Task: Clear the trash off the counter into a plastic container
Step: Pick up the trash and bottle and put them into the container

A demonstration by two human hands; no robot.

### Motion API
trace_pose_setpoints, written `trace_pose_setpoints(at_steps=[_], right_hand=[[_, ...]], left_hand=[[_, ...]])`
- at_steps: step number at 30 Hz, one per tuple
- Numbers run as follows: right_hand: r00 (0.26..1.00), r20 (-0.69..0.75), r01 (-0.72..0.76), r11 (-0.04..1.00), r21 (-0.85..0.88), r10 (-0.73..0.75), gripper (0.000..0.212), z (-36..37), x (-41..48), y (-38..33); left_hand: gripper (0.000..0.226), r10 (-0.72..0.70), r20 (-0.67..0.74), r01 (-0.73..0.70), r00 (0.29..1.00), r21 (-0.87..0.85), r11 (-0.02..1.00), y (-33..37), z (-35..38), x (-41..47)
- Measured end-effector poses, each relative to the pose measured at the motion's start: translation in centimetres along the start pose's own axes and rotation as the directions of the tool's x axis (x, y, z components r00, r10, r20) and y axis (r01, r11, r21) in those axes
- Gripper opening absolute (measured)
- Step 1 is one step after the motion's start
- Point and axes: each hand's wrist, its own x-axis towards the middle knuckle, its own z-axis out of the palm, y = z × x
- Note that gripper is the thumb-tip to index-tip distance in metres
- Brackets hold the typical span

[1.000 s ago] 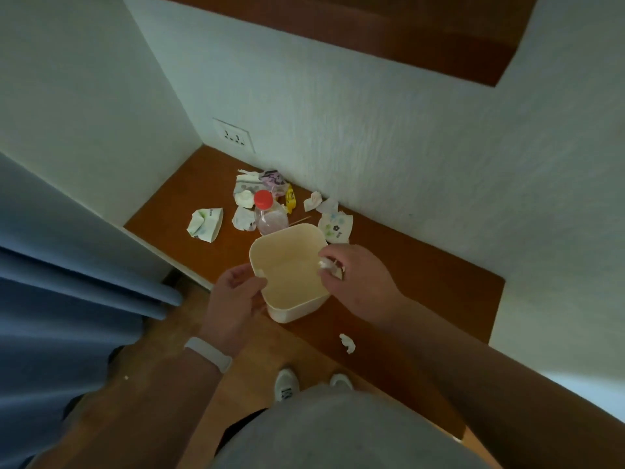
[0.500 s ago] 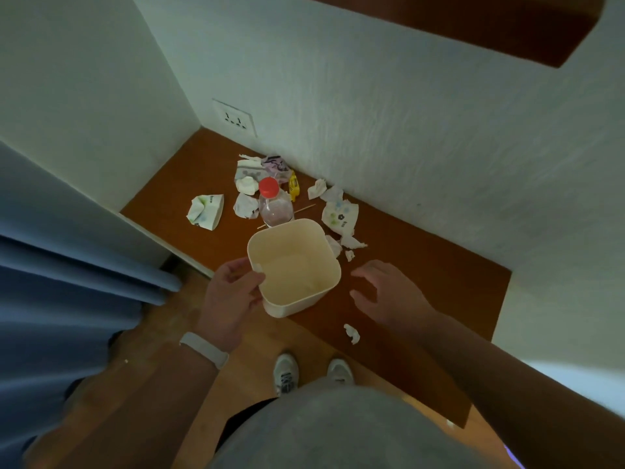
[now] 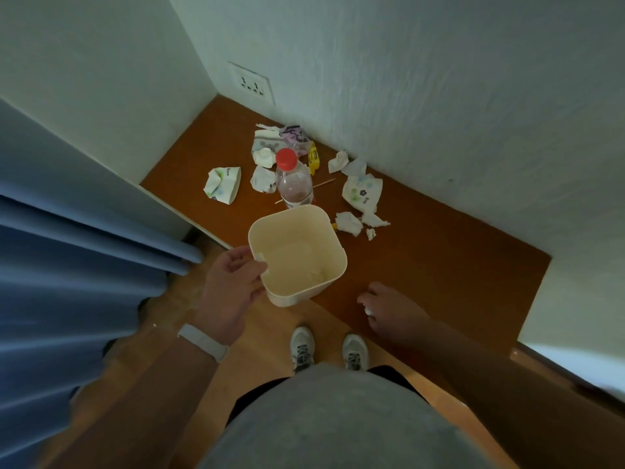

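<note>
My left hand (image 3: 233, 286) grips the near left wall of a cream plastic container (image 3: 333, 245) that stands at the counter's front edge, with a small white scrap lying inside. My right hand (image 3: 392, 309) is down on the brown counter (image 3: 456, 265) to the container's right, its fingers closed around a small white paper scrap (image 3: 368, 312). Crumpled paper pieces (image 3: 348, 223) lie just right of the container. A printed wrapper (image 3: 363, 194) sits behind them. Behind the container stands a clear bottle with a red cap (image 3: 293, 179).
More trash lies at the back near the wall: a folded wrapper (image 3: 223, 184), crumpled packets (image 3: 280, 140), a yellow item (image 3: 314, 159) and a thin stick (image 3: 323, 183). A wall socket (image 3: 252, 83) is above. A blue curtain (image 3: 67, 282) hangs on the left.
My right hand left the container after dropping a scrap in, swung right and toward me, and closed on the small paper scrap near the counter's front edge. The left hand kept hold of the container.
</note>
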Motion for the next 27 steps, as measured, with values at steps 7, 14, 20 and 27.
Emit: trace_pose_setpoints(at_steps=[7,14,20,27], right_hand=[[0.997,-0.027,-0.077,0.997,-0.014,0.076,0.029,0.1,0.8,1.5],[0.979,-0.164,-0.121,0.992,0.029,0.125,0.023,-2.3,0.6,0.8],[0.878,-0.457,-0.042,0.975,0.217,0.139,0.024,-7.4,0.4,-3.7],[0.853,-0.517,0.176,0.969,0.171,-0.064,0.018,-10.8,0.4,-8.9]], left_hand=[[0.025,-0.014,-0.005,0.014,1.000,0.002,1.000,-0.1,-0.5,0.2],[0.028,-0.031,0.011,0.031,0.999,-0.012,0.999,0.3,-0.5,0.5],[0.032,-0.017,0.025,0.018,1.000,-0.017,1.000,0.3,-0.8,0.5],[0.036,-0.013,0.026,0.013,1.000,0.003,1.000,0.7,-0.6,0.4]])
